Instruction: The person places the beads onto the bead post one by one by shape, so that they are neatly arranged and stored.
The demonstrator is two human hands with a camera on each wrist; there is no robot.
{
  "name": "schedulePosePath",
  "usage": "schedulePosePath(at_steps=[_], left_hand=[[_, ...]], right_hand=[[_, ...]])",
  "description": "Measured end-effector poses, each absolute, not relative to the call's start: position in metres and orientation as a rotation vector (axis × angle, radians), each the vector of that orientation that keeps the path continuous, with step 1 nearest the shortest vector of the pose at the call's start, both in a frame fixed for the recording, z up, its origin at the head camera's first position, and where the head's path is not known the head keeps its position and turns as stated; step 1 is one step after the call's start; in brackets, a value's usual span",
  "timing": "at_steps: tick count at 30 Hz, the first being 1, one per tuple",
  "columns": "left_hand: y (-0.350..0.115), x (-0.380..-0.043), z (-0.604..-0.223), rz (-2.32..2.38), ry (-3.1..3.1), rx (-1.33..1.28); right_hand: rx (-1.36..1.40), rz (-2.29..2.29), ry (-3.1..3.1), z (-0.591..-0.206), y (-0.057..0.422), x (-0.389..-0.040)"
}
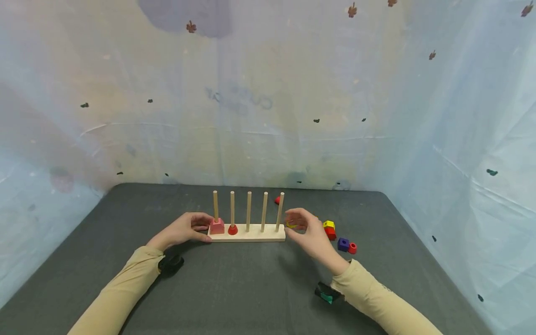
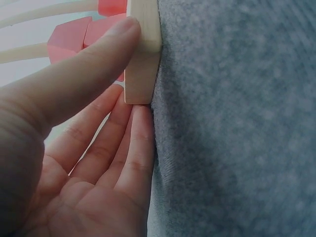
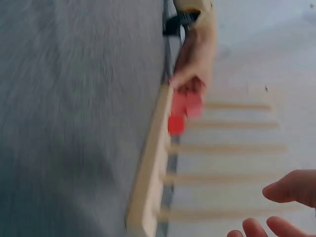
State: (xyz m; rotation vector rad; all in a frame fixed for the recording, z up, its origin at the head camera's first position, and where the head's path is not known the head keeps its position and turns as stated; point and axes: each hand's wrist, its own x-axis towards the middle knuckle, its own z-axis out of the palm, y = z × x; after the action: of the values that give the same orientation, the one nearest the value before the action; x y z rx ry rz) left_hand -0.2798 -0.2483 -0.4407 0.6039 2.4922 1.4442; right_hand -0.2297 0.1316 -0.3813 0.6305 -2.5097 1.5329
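Two long, plain beige sleeves, softly creased: the left sleeve (image 1: 119, 293) and the right sleeve (image 1: 381, 298), each reaching the wrist. The left hand (image 1: 183, 229) and right hand (image 1: 311, 236) are bare. A small black device (image 1: 170, 265) sits at the left wrist; another black device (image 1: 321, 288), at the right wrist, shows a teal-green patch (image 1: 326, 298).

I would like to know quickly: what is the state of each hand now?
Left hand: closed, holding the rack by its end.
Right hand: at the yellow piece; open or holding it, cannot be told.
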Motion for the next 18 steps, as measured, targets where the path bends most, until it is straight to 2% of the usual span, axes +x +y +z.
schedulePosePath(at_steps=[4,7,11,18], left_hand=[[-0.247,-0.281,-0.441,1.443,2.490,0.598],[-0.248,-0.281,-0.441,1.442,2.495,0.594],[-0.248,-0.282,-0.441,1.440,2.501,0.588],[-0.246,-0.280,-0.440,1.443,2.505,0.580]], right_hand=[[0.602,1.466,-2.555,-0.352,0.158,-0.217],[0.644,1.436,-2.585,-0.346,0.184,-0.220],[0.681,1.451,-2.590,-0.359,0.220,-0.235],[0.702,1.409,-2.622,-0.372,0.260,-0.239]])
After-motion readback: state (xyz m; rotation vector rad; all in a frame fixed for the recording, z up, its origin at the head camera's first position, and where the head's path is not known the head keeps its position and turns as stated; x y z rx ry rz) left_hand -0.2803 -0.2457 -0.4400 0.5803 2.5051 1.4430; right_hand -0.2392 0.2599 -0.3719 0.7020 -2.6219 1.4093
